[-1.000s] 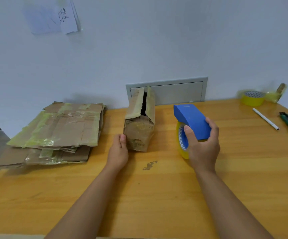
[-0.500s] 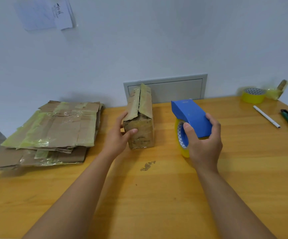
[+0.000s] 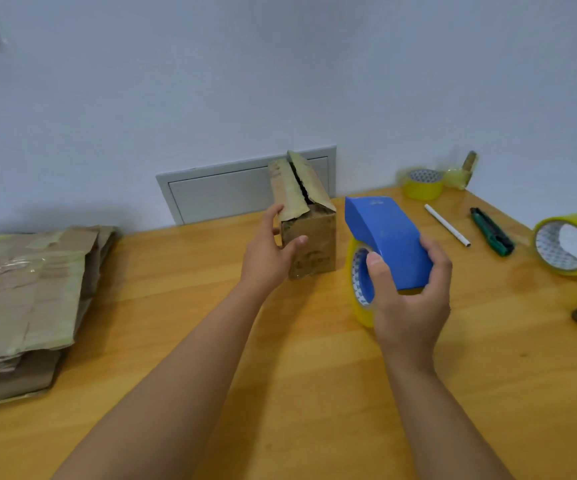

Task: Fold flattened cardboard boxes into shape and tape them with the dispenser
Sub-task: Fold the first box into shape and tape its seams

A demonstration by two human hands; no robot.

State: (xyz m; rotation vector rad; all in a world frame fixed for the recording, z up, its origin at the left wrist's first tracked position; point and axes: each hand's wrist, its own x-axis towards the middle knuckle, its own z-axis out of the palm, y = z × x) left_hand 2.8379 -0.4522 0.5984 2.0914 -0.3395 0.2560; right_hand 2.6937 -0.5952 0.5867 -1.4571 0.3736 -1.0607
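Stack of flattened brown cardboard boxes (image 3: 27,299) lies far left on wooden table (image 3: 280,393). Left hand (image 3: 266,252) grips small upright brown cardboard box (image 3: 309,230) mid-table, top flaps ajar. Right hand (image 3: 410,299) wraps blue tape dispenser with yellow roll (image 3: 384,251), just beside box. Spare yellow tape roll (image 3: 571,244) at far right.

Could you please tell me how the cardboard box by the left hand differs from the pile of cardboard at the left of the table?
The cardboard box stands folded into shape, while the pile of cardboard lies flattened in layers. The left hand holds the box; nothing touches the pile. The box's top flaps gape along the seam, whereas the pile's sheets lie flat. Both are worn brown cardboard carrying old yellowish tape.
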